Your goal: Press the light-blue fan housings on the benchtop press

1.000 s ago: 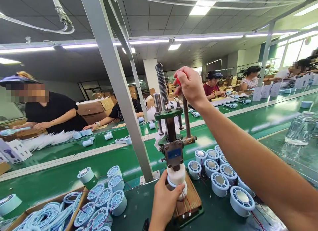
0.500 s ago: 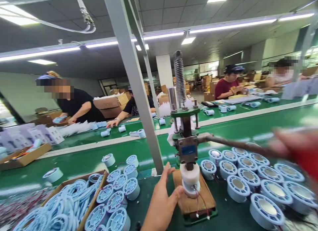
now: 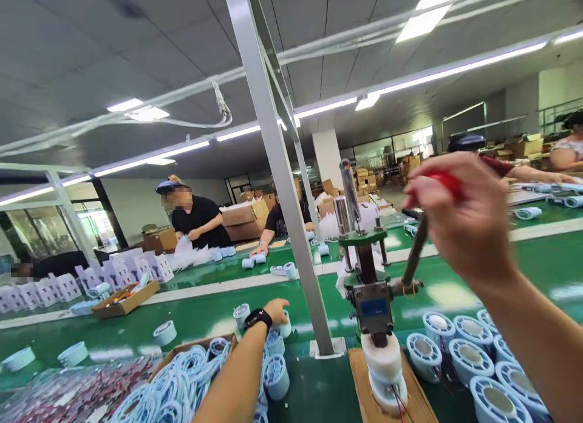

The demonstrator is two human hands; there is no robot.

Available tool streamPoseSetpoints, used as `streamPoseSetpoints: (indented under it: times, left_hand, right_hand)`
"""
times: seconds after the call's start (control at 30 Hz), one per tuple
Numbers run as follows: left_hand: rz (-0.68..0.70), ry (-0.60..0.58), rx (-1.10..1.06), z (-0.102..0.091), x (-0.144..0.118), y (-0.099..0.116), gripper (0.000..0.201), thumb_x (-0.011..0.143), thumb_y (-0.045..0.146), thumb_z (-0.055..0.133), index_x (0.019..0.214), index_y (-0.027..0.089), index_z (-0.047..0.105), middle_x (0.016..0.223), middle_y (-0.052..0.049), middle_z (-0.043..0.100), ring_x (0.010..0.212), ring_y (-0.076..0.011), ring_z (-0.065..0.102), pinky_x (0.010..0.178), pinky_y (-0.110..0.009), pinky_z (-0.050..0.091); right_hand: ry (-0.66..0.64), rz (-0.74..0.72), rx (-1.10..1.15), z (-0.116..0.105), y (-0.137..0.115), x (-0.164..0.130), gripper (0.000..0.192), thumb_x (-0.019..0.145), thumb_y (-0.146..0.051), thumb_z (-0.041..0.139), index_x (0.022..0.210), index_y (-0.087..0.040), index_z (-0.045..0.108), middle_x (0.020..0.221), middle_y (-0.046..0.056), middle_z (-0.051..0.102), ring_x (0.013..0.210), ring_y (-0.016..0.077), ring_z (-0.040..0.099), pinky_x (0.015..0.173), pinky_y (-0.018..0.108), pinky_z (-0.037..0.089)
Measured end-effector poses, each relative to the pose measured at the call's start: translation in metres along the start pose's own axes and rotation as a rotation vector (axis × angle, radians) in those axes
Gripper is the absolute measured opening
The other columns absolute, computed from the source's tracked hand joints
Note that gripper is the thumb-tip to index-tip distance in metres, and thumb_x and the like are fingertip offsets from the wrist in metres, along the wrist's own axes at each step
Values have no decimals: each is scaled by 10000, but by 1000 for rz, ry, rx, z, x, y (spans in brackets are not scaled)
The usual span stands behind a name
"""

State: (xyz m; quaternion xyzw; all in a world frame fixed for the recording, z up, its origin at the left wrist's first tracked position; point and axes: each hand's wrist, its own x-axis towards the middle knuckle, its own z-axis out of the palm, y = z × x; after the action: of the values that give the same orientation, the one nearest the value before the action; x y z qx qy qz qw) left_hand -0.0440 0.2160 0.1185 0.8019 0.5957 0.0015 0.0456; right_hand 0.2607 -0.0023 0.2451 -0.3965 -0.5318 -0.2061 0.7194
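sitting at the bottom centre of the frame, a white part [image 3: 385, 374] rests on a wooden block [image 3: 364, 399] under the head of a hand press [image 3: 371, 289]; round blue pieces [image 3: 460, 350] crowd the green table [image 3: 319, 392] at lower right. right hand [image 3: 460, 223], upper right, has its fingers wrapped around the red-tipped lever [image 3: 416, 253]. left hand [image 3: 276, 311], centre left, reaches over blue pieces [image 3: 273, 350] beside a cardboard box [image 3: 200, 350], fingers loosely spread. farther back, people work behind a conveyor [image 3: 204, 289]
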Motion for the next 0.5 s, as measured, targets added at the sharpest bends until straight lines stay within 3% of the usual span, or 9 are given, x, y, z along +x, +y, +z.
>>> streamPoseSetpoints:
  times: [0.13, 0.23, 0.33, 0.43, 0.5]
  left_hand:
    - [-20, 20, 98, -5, -2, 12, 317, 911, 354, 634, 1172, 179, 601, 1179, -66, 638, 1029, -208, 642, 874, -412, 557]
    - [-1, 115, 147, -10, -18, 23, 348, 930, 379, 597, 1212, 175, 578, 1246, -82, 609, 1095, -226, 614, 939, -462, 523]
    - [64, 63, 175, 0, -60, 37, 311, 922, 398, 587, 1111, 154, 630, 1143, -81, 660, 1073, -234, 628, 961, -469, 500]
    - [130, -81, 167, 26, -117, 56, 314, 866, 393, 596, 1043, 150, 682, 1086, -117, 689, 1071, -297, 646, 959, -463, 501]
    - [129, -164, 161, 47, -147, 67, 379, 841, 366, 582, 1118, 125, 677, 1154, -168, 671, 1073, -357, 653, 933, -493, 513]
  right_hand:
    - [-85, 36, -32, 42, 31, 50, 176, 875, -312, 508, 810, -185, 612, 633, -22, 583, 576, 109, 534, 584, 238, 389]
    - [-71, 52, -49, 60, 46, 54, 187, 856, -328, 492, 795, -184, 595, 609, -21, 569, 579, 114, 527, 626, 251, 386]
    - [-28, 71, -57, 62, 50, 45, 197, 862, -345, 473, 822, -185, 580, 661, -9, 583, 603, 112, 528, 674, 267, 398]
    - [8, 70, -57, 63, 53, 47, 187, 877, -337, 463, 858, -187, 572, 720, 4, 593, 624, 110, 531, 693, 271, 418]
    - [27, 50, -46, 65, 56, 55, 187, 890, -339, 464, 875, -189, 574, 748, 13, 602, 651, 117, 545, 713, 280, 443]
